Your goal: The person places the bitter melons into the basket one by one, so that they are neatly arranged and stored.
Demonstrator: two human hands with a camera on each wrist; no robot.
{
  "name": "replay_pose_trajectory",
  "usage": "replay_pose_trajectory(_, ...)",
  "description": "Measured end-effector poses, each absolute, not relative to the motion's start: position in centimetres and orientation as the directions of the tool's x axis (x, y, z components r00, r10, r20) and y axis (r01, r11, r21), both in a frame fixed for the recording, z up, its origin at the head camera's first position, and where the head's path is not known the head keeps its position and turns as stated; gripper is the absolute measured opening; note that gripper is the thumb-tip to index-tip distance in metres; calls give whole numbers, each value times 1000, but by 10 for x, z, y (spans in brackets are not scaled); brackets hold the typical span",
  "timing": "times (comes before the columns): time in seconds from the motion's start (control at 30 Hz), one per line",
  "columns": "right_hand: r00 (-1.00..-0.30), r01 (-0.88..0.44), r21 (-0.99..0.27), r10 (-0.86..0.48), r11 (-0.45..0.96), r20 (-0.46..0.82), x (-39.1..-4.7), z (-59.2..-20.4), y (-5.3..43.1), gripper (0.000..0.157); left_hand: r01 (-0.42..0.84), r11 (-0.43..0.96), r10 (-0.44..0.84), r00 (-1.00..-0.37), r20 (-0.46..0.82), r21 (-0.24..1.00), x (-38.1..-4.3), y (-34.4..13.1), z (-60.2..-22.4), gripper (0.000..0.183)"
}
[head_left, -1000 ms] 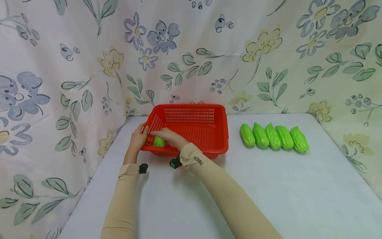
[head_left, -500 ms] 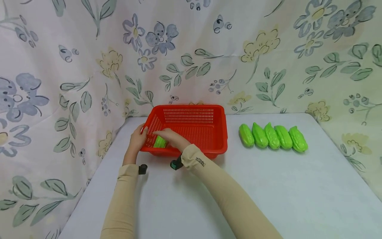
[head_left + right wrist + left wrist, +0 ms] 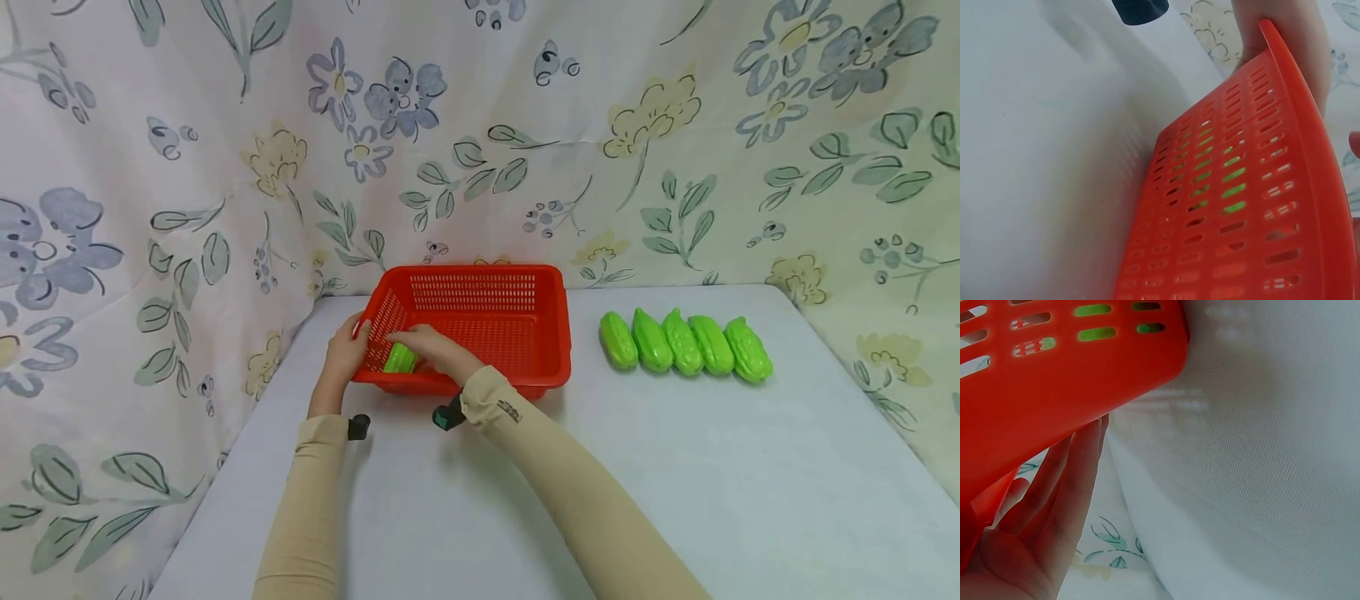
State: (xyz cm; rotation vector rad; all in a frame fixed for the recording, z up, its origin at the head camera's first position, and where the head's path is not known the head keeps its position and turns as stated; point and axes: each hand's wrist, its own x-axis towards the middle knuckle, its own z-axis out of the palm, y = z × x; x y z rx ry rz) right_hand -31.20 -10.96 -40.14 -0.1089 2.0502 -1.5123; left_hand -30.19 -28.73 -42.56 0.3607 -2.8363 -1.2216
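A red plastic basket (image 3: 510,385) with slotted walls stands on the table. My left hand (image 3: 347,346) grips its left rim; in the left wrist view the fingers (image 3: 1069,487) lie along the outer wall, under the rim. Over the front wall reaches my right hand (image 3: 438,348), its fingers at a green bitter melon (image 3: 401,358) in the basket's front left corner. That melon leans and is partly covered by the hand. In the right wrist view, green (image 3: 1233,181) shows through the slots, while only slivers of the right fingers (image 3: 1355,144) appear at the edge.
Right of the basket, several more glossy green bitter melons (image 3: 684,343) lie side by side in a row on the white tabletop (image 3: 712,467). A floral curtain (image 3: 480,125) hangs behind the table and along its left side.
The bitter melon in the basket has tilted from nearly upright to leaning, and the right hand has shifted slightly right with it. The left hand keeps its place on the rim.
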Motion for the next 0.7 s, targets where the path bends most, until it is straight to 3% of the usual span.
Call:
replay_pose_trajectory(0.37,-831,223,-915,-425,338,-359,-306,-391,-89,73,-229,649,-233,-968,-97,725,-301,-285,-423,57)
replay_pose_trajectory(0.7,-861,136,-930,-423,341,-281,-303,-378,-72,75,-177,685,-227,-974,-24,707,-301,-285,-423,53)
